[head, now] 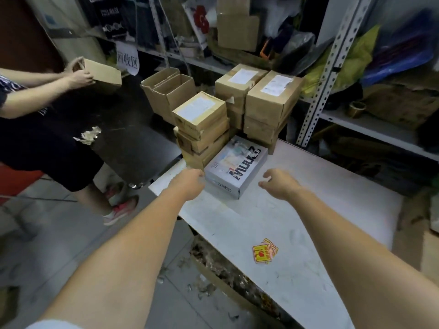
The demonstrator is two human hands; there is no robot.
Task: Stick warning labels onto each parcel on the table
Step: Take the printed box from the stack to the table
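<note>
Flanking the grey box (235,167): right hand (278,184) open and empty, left hand (187,184), grip hidden; dragging the box could topple the adjoining parcel stack (202,129).

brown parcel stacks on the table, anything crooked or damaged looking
Yes. The nearest stack of brown parcels, at the table's left edge, is uneven: its top parcel sits twisted against those below, and the corners look scuffed and torn. The warning labels lie in a loose fanned pile.
</note>
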